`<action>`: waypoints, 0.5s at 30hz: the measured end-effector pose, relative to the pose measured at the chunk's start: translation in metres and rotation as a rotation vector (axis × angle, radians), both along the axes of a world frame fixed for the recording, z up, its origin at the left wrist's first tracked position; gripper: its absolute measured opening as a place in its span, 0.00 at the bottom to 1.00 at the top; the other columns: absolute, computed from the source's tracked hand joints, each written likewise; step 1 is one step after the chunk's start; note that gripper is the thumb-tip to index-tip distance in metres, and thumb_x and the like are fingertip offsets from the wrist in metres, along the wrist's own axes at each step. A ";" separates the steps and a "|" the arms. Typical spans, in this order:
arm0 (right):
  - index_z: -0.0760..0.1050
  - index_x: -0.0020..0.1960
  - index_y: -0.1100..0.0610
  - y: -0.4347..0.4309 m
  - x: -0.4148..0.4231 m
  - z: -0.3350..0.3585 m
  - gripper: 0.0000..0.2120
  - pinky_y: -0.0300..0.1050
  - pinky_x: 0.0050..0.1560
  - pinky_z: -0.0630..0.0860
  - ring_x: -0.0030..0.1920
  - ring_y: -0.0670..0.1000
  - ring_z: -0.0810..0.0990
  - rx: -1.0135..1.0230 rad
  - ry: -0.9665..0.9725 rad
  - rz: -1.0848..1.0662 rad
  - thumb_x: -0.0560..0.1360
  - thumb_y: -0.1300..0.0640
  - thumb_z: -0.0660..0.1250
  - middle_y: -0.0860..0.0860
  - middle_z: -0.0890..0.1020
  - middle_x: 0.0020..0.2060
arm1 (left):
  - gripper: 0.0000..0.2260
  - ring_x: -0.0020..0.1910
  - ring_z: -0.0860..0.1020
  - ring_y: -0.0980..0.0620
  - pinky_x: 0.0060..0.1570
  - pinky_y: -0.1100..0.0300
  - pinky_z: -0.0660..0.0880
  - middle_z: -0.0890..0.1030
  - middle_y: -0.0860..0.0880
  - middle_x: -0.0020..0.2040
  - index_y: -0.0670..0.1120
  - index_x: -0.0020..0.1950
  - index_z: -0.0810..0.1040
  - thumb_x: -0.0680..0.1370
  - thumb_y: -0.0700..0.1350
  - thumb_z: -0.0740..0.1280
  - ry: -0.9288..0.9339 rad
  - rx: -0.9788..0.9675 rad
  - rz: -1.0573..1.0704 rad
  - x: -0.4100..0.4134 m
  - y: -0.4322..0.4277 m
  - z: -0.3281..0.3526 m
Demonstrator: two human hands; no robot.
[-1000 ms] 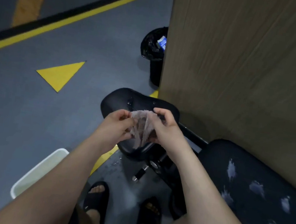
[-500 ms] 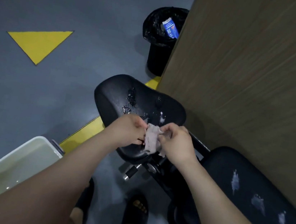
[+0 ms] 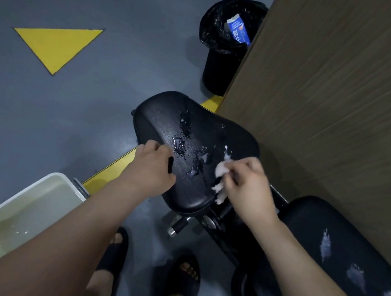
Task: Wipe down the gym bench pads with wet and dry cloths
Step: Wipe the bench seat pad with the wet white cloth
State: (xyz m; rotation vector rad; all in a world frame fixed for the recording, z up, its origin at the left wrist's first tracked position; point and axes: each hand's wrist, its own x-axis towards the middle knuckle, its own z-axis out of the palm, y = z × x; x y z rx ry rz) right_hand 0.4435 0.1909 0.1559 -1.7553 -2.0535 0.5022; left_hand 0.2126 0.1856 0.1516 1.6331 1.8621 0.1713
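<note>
Head view: a person stands over a gym bench, both arms reaching down to the black seat pad (image 3: 192, 127).
Just changed: half a second ago both hands pinched the cloth together above this pad; now the hands are apart and only the right one has the cloth.
Right hand (image 3: 246, 187): fingers clenched on the crumpled pale cloth (image 3: 221, 173), which touches the right part of the seat pad, just beside the water drops (image 3: 180, 143).
Left hand (image 3: 152, 164): fingers bent round the left edge of the pad, it seems to steady it.
Meaning for the task: I judge that preparing the cloth is finished and the wiping of this pad begins; the drops are not yet spread or taken up.
Back pad (image 3: 351, 242): at the right, with pale spots on it, probably not wiped yet.
Around: white tub (image 3: 12, 203) with water on the floor at the left; black bin (image 3: 216, 76) holding a blue carton (image 3: 238, 31), beyond the pad.
In the way: wooden panel (image 3: 332, 103) stands close along the right side of the bench, so that edge may give little room for the hand.
</note>
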 end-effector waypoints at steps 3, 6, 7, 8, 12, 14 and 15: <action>0.84 0.56 0.59 0.019 0.007 0.002 0.08 0.20 0.49 0.64 0.43 0.45 0.76 0.026 0.045 -0.110 0.79 0.62 0.69 0.51 0.71 0.53 | 0.30 0.70 0.62 0.43 0.69 0.55 0.63 0.63 0.45 0.69 0.48 0.76 0.64 0.76 0.47 0.70 0.025 -0.054 -0.048 -0.001 -0.002 -0.003; 0.83 0.56 0.61 0.024 0.000 -0.015 0.08 0.38 0.55 0.76 0.45 0.52 0.76 0.040 -0.067 -0.054 0.80 0.61 0.68 0.54 0.70 0.51 | 0.31 0.70 0.63 0.43 0.68 0.55 0.64 0.62 0.46 0.70 0.47 0.76 0.62 0.76 0.46 0.71 0.023 -0.063 -0.064 -0.001 -0.002 -0.004; 0.83 0.55 0.61 0.024 -0.002 -0.021 0.07 0.50 0.54 0.78 0.46 0.57 0.75 0.065 -0.113 -0.035 0.79 0.61 0.69 0.54 0.70 0.49 | 0.31 0.70 0.64 0.43 0.68 0.54 0.65 0.62 0.46 0.70 0.47 0.76 0.63 0.75 0.46 0.71 0.016 -0.061 -0.063 -0.001 -0.002 -0.005; 0.82 0.52 0.61 0.024 -0.004 -0.023 0.06 0.54 0.52 0.78 0.46 0.60 0.74 0.089 -0.146 -0.025 0.79 0.61 0.69 0.53 0.68 0.47 | 0.31 0.70 0.65 0.42 0.68 0.53 0.67 0.62 0.46 0.70 0.47 0.76 0.63 0.75 0.46 0.72 0.006 -0.058 -0.063 -0.001 -0.001 -0.005; 0.82 0.51 0.60 0.012 -0.023 -0.023 0.05 0.50 0.46 0.75 0.46 0.58 0.71 0.083 -0.146 0.164 0.76 0.61 0.70 0.51 0.66 0.44 | 0.32 0.68 0.70 0.42 0.66 0.51 0.70 0.63 0.46 0.70 0.47 0.76 0.63 0.75 0.45 0.72 -0.011 -0.051 -0.063 -0.002 0.000 -0.007; 0.83 0.53 0.57 -0.002 -0.037 -0.021 0.08 0.48 0.43 0.74 0.44 0.56 0.70 0.041 -0.137 0.365 0.75 0.60 0.71 0.50 0.68 0.43 | 0.32 0.68 0.70 0.42 0.66 0.51 0.70 0.62 0.47 0.70 0.48 0.76 0.63 0.75 0.45 0.72 -0.014 -0.046 -0.066 -0.004 0.000 -0.009; 0.83 0.54 0.56 -0.002 -0.039 -0.021 0.08 0.47 0.42 0.73 0.44 0.54 0.69 0.033 -0.144 0.410 0.75 0.60 0.71 0.50 0.68 0.43 | 0.32 0.68 0.70 0.42 0.66 0.52 0.70 0.62 0.47 0.70 0.48 0.76 0.63 0.75 0.45 0.72 -0.020 -0.043 -0.067 -0.005 -0.001 -0.010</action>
